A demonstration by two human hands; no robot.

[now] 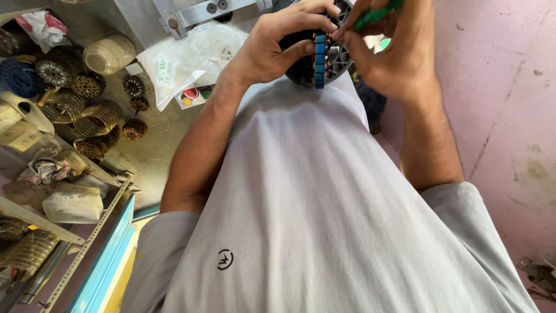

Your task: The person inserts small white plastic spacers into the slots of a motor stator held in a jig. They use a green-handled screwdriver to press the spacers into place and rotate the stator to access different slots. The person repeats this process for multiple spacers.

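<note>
I look straight down my own grey shirt. My left hand (278,43) grips a round dark motor stator (318,55) with copper windings and blue slot liners along its edge, held against my chest. My right hand (391,52) is closed on a thin green tool (376,14) whose tip meets the top of the stator near the windings. Both forearms reach in from either side of my torso. The far half of the stator is hidden behind my fingers.
On the floor at left lie several wound rotors and stators (87,87), a clear plastic jar (109,53), coiled springs, and plastic bags (191,55). A slotted-angle metal rack (87,243) with packets stands at lower left. A pink wall (504,87) runs along the right.
</note>
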